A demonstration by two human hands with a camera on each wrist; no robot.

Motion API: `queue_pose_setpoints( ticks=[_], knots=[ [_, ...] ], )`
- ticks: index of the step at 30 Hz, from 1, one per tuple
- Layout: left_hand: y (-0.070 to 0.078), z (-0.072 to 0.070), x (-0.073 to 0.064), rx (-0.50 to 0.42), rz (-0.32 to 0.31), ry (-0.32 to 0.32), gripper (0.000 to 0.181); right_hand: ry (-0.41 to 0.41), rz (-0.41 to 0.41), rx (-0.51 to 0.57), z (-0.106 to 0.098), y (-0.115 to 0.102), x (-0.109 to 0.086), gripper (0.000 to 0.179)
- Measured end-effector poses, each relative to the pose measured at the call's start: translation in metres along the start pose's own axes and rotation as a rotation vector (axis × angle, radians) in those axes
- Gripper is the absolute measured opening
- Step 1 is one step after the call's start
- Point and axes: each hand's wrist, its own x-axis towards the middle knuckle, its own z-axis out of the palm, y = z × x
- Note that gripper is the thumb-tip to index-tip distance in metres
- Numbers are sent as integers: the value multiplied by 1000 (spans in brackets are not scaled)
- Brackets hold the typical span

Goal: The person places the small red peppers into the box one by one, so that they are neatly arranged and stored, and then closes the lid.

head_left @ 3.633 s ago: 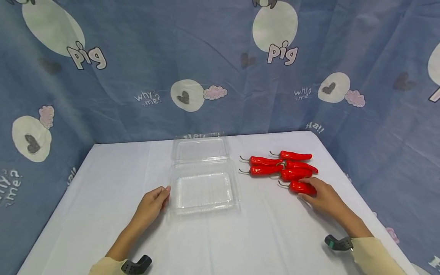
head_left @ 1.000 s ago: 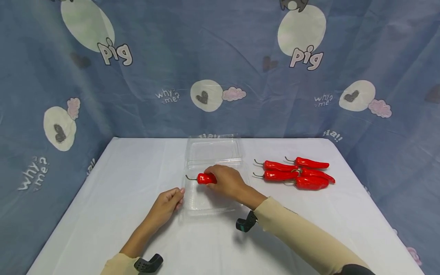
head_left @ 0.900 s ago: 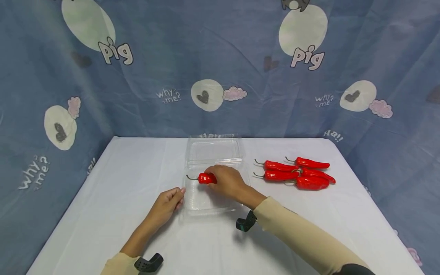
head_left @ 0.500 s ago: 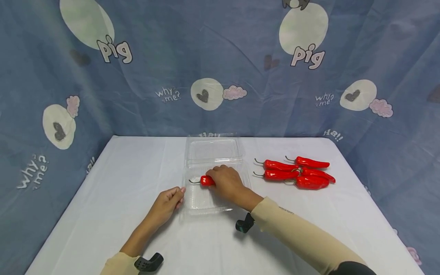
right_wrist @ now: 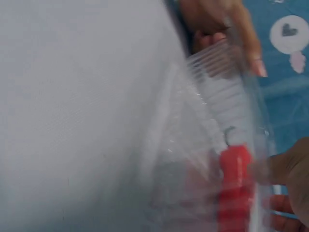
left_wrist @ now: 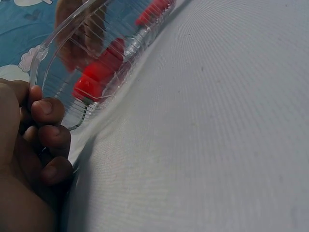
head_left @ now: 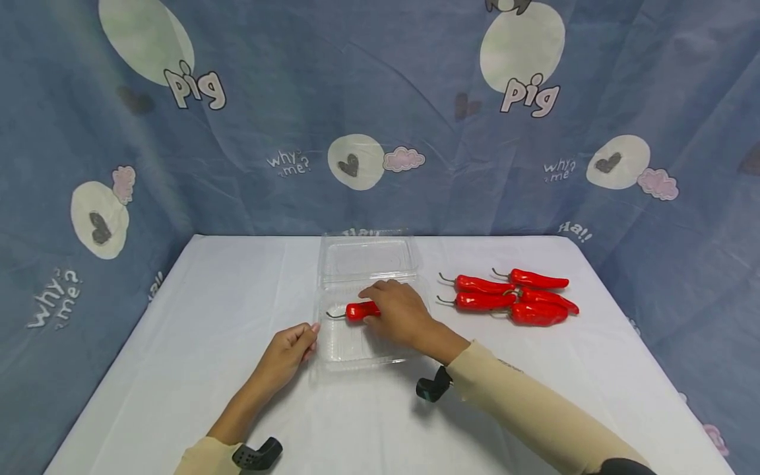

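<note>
A clear plastic clamshell container [head_left: 350,346] lies with its lid folded back on the white table. My left hand [head_left: 292,348] pinches the left rim of its base; in the left wrist view the thumb and curled fingers [left_wrist: 54,137] sit at that edge. Inside the base lies a red chili pepper [head_left: 359,311], its stem pointing left. Over its right end is my right hand [head_left: 400,313], fingers parted from thumb around the pepper, whose tip is hidden beneath the hand. The right wrist view shows the pepper [right_wrist: 235,179] through the blurred container wall, with the thumb beside it.
Several more red chili peppers [head_left: 483,301] lie grouped to the right of the container. The container's lid [head_left: 369,257] reaches the table's back edge. A blue printed cloth [head_left: 267,198] hangs behind and at the sides.
My right hand carried one pepper from the right-hand group into the container, lowered it, and has since loosened and slid slightly right, while the pepper stays put. The left hand keeps its hold on the rim.
</note>
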Motion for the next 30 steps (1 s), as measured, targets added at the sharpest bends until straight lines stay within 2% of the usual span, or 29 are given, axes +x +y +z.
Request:
queue_pose_setpoints(
  ticks=[3, 8, 13, 17, 22, 25, 30],
  knots=[
    [2, 1, 0, 10, -12, 1, 42, 27, 18, 74, -13, 9, -9, 42],
    [6, 3, 0, 11, -35, -2, 42, 131, 61, 185, -38, 35, -27, 41],
    [6, 3, 0, 33, -48, -1, 43, 167, 149, 212, -63, 70, -44, 41],
    [4, 2, 1, 57, -36, 8, 43, 126, 224, 205, -72, 102, -58, 42],
    [4, 2, 0, 50, -28, 8, 44, 28, 271, 189, -70, 140, -77, 45],
    [5, 2, 0, 46, -32, 5, 44, -15, 281, 173, -65, 155, -87, 47],
    [5, 2, 0, 38, -41, 3, 44, -43, 303, 171, -59, 169, -98, 50]
  ],
)
